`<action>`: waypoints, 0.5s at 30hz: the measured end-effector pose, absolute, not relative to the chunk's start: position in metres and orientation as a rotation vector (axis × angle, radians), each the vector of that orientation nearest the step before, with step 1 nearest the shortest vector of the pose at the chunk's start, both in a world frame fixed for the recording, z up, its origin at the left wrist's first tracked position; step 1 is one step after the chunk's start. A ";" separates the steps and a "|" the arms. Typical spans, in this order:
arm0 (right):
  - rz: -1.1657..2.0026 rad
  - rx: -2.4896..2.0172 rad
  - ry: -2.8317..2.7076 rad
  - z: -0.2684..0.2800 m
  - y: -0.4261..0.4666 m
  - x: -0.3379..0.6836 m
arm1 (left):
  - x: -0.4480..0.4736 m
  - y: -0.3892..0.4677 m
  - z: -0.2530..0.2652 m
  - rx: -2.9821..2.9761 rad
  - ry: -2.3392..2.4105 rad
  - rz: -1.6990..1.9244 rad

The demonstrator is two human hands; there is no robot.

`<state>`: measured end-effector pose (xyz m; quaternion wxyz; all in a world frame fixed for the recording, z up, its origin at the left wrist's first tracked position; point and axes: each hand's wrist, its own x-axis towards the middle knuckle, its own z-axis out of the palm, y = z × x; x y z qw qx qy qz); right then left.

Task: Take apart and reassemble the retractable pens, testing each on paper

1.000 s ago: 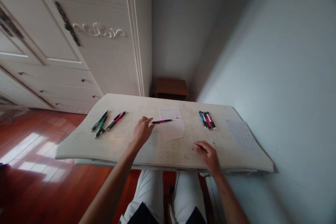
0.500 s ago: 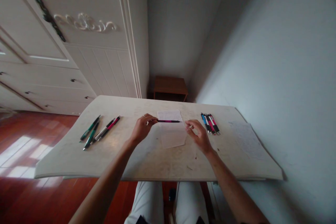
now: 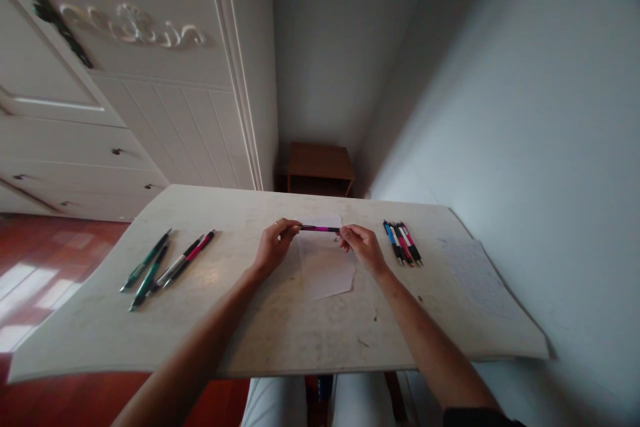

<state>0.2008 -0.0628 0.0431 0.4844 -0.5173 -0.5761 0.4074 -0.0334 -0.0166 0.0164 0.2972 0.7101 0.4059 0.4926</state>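
Observation:
A black and magenta pen (image 3: 321, 229) is stretched level between my hands, above a sheet of white paper (image 3: 327, 273). My left hand (image 3: 278, 240) pinches its left end between thumb and fingers. At the other end, the fingertips of my right hand (image 3: 361, 243) close around the tip, hiding it. Right of my right hand lies a row of several pens (image 3: 403, 242) in blue, white, pink and black. Over to the left rest two green pens (image 3: 150, 270) beside a silver and black pen (image 3: 177, 260) and a pink and black pen (image 3: 193, 257).
The white table (image 3: 240, 340) has small dark specks near its front edge. A written sheet (image 3: 473, 273) lies at the right by the wall (image 3: 550, 147). A white cabinet (image 3: 170, 127) stands at the left, and a brown wooden stand (image 3: 320, 160) is behind the table.
My right hand has moved left and closed on the pen's right end, which stuck out free before. My left hand keeps its hold. The camera view has shifted slightly.

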 end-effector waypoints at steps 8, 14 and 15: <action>1.110 -1.222 -1.262 0.036 -0.067 0.203 | -0.026 -0.021 0.014 1.914 1.032 1.325; 1.207 -1.164 -1.189 0.031 -0.065 0.202 | -0.029 -0.019 0.017 1.922 1.058 1.330; 1.212 -1.158 -1.186 0.032 -0.065 0.201 | -0.029 -0.019 0.018 1.927 1.059 1.324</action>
